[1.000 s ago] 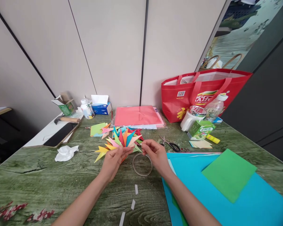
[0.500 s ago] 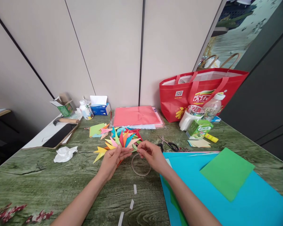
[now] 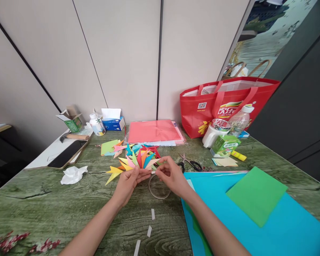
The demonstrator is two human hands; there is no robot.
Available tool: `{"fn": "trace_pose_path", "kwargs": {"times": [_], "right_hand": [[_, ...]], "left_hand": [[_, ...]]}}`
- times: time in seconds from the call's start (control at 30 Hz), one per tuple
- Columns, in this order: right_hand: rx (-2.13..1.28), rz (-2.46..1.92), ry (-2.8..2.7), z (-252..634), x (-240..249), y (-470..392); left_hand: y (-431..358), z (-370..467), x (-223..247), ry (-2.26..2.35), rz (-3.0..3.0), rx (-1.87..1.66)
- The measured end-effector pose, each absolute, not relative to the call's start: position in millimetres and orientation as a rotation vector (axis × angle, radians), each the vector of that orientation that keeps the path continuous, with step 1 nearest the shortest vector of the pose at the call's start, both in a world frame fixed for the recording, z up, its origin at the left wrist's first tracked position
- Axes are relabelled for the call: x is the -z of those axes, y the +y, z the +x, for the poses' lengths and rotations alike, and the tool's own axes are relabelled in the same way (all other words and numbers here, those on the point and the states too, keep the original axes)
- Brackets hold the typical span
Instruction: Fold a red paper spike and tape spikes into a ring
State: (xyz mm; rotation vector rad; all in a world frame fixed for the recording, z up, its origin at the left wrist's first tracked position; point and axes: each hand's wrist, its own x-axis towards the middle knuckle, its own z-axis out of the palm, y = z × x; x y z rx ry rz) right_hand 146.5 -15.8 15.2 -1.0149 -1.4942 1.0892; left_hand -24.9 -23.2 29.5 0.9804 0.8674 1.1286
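A fan of folded paper points (image 3: 142,159) in pink, green, red, orange, blue and peach is pinched in my left hand (image 3: 128,182), thumb on top. At its right end my right hand (image 3: 170,175) has thumb and forefinger closed on a small white strip (image 3: 153,172). A ring of tape (image 3: 159,193) lies on the table just below the fingertips. More folded paper pieces (image 3: 114,172) in yellow and orange lie left of the fan, with others behind it. Three white strips (image 3: 149,231) are on the table nearer to me.
Black-handled scissors (image 3: 194,165) lie right of my right hand. Large blue sheets (image 3: 218,202) with a green square (image 3: 257,195) cover the right side. Pink paper in plastic (image 3: 156,131), a red bag (image 3: 197,115), a mug (image 3: 212,136) and crumpled tissue (image 3: 73,175) stand or lie around.
The fan has shifted slightly right and tilted. A white strip now shows between my hands, where a green paper tip was by my right fingers.
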Motion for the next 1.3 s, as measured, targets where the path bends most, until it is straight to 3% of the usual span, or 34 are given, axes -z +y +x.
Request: {"fn": "trace_pose_path", "kwargs": {"times": [1.3], "right_hand": [[-1.003,-1.175,-1.533,145.9,-15.9,-16.6]], "left_hand": [[-26.6,-23.5,-22.2,0.909,1.110,-1.040]]}}
